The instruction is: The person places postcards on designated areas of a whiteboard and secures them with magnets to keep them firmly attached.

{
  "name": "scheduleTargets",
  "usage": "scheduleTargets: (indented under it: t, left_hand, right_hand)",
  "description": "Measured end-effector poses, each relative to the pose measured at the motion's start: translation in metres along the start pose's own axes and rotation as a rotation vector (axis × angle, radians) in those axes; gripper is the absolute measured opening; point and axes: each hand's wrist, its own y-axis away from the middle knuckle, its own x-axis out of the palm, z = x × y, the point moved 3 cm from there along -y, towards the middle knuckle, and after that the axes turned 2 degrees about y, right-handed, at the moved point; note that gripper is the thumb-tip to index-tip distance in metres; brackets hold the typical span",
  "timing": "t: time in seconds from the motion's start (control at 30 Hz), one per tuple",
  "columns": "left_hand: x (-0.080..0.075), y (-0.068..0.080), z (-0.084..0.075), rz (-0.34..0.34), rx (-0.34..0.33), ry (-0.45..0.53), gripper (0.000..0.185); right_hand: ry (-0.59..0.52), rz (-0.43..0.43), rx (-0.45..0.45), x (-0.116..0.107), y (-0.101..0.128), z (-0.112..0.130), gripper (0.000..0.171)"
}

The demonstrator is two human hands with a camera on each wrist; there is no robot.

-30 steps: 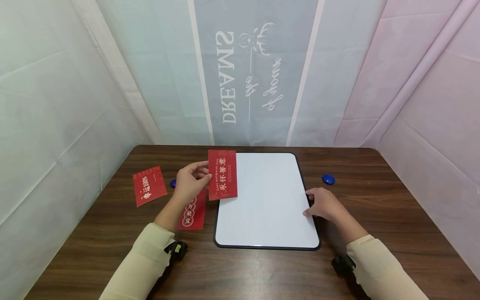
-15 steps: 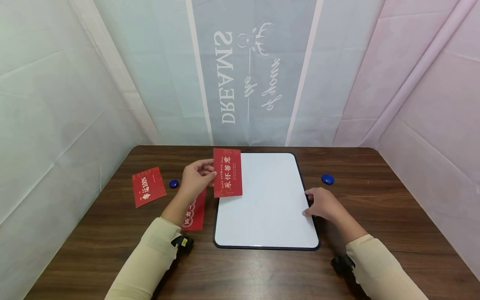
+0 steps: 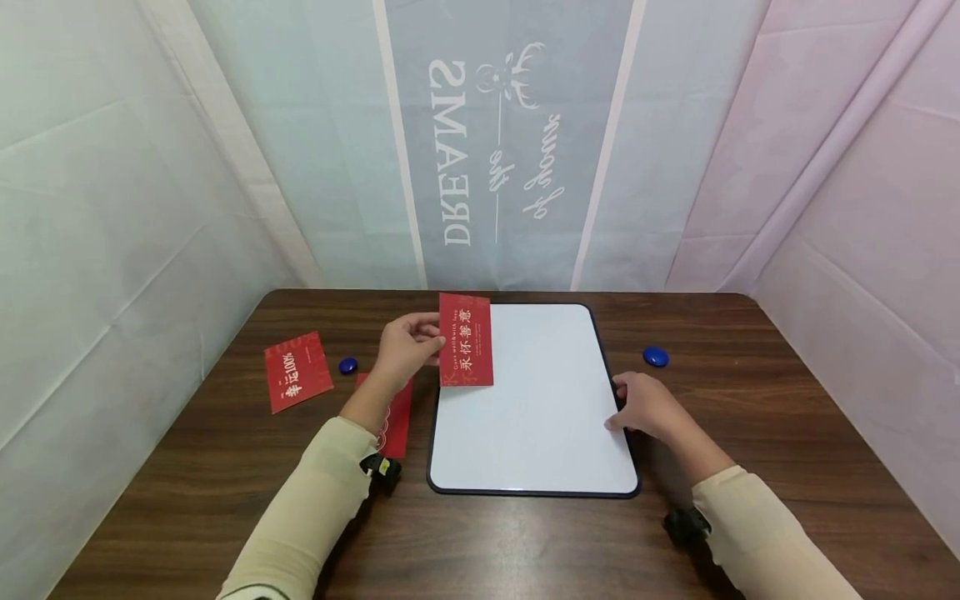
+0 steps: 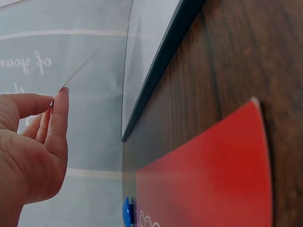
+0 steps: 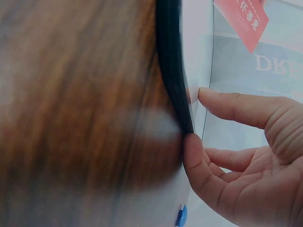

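My left hand (image 3: pixel 405 346) pinches a red card with gold lettering (image 3: pixel 466 339) by its left edge and holds it upright over the top left corner of the white board (image 3: pixel 536 408). The board lies flat on the table, black-rimmed. My right hand (image 3: pixel 643 406) rests on the board's right edge; in the right wrist view its thumb (image 5: pixel 196 163) and a fingertip press against the black rim (image 5: pixel 171 66). A second red card (image 3: pixel 395 417) lies on the table under my left forearm and shows in the left wrist view (image 4: pixel 208 179).
A third red card (image 3: pixel 297 371) lies at the table's left. One blue magnet (image 3: pixel 347 365) sits beside it, another blue magnet (image 3: pixel 656 356) right of the board. Fabric walls enclose the brown wooden table (image 3: pixel 750 400) on three sides.
My left hand has carried the red card to the right and slightly away, further over the board's top left corner. My right hand has stayed on the board's right edge.
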Motion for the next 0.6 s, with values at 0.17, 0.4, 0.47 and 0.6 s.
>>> scheduleTargets:
  t: [0.17, 0.4, 0.47, 0.6]
  left_hand:
    - [0.003, -0.007, 0.004, 0.004, -0.038, -0.009, 0.038]
    - [0.01, -0.014, 0.009, 0.021, -0.069, -0.059, 0.036]
    - [0.011, -0.015, 0.01, 0.021, -0.071, -0.082, 0.036]
    - [0.014, -0.018, 0.012, 0.007, -0.078, -0.146, 0.037]
  right_hand:
    - [-0.08, 0.015, 0.023, 0.001, 0.001, -0.002, 0.082]
    - [-0.121, 0.032, 0.021, 0.0, 0.0, -0.004, 0.08]
    - [-0.136, 0.035, 0.028, 0.0, 0.0, -0.005, 0.079]
    - [-0.146, 0.035, 0.024, 0.0, -0.001, -0.004, 0.077]
